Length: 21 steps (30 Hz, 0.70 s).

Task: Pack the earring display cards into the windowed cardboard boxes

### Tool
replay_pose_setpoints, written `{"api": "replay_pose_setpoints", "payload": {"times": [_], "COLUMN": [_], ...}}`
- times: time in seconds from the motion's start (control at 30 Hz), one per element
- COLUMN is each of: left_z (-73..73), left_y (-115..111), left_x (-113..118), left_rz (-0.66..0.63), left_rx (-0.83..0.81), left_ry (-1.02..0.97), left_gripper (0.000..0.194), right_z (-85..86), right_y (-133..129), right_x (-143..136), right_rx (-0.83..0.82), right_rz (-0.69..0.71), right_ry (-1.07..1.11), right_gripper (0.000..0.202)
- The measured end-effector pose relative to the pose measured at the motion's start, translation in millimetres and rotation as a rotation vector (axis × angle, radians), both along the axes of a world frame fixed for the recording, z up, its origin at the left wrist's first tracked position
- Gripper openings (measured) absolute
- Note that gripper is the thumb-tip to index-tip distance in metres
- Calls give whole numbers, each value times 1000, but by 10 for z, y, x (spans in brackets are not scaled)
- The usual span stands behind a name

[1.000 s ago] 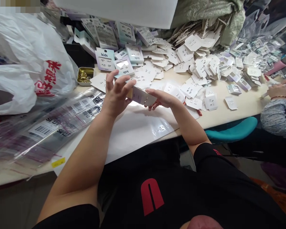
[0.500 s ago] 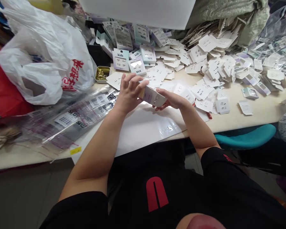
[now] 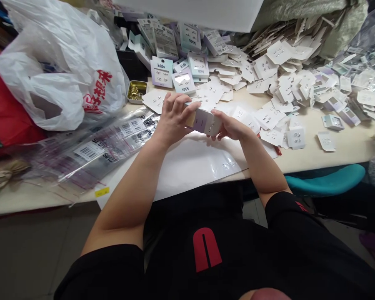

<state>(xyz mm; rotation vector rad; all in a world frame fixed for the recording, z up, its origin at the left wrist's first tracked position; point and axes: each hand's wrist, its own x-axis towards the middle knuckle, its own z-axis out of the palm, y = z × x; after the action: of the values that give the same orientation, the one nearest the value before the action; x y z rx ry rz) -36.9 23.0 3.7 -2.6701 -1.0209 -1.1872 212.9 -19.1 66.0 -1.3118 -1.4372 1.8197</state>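
Observation:
My left hand (image 3: 175,118) is closed around a small purple-and-white box (image 3: 199,121), fingers over its top and left side. At the box's right end is a white earring card (image 3: 214,126) with small shiny studs, pinched by my right hand (image 3: 229,126). The card meets the box's end; how far it sits inside, I cannot tell. Both hands are held over a white sheet (image 3: 187,164). Just beyond them lie more earring cards (image 3: 211,93) and finished-looking "kids" boxes (image 3: 161,73) with windows.
A white plastic bag (image 3: 65,62) stands at left beside clear printed pouches (image 3: 96,146). A small tin (image 3: 136,91) holds gold-coloured pieces. Heaps of earring cards (image 3: 290,87) spread across the right. A teal chair part (image 3: 328,181) borders the table; another person's hand shows at far right.
The box and card have tilted closer to level, and more of the box's purple face shows. Both hands keep their hold. The whole view has shifted slightly.

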Motion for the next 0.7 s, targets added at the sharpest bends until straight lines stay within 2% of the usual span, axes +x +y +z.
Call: {"api": "replay_pose_setpoints", "payload": {"times": [0.17,0.37,0.7], "left_z": [0,-55,-134], "left_y": [-2,44,135], "left_x": [-32,-52,-28], "left_rz": [-81,-122,-173], "left_rx": [-64,-68,-71], "left_ry": [29,21,26], "left_gripper": [83,87,73], "right_z": [80,89,119], "right_y": [12,2,-21], "right_x": [115,91,70], "right_rx": [4,2,94], "right_rz": [39,16,-8], "right_ry": [-46,-74,-211], "right_gripper": [57,55,60]}}
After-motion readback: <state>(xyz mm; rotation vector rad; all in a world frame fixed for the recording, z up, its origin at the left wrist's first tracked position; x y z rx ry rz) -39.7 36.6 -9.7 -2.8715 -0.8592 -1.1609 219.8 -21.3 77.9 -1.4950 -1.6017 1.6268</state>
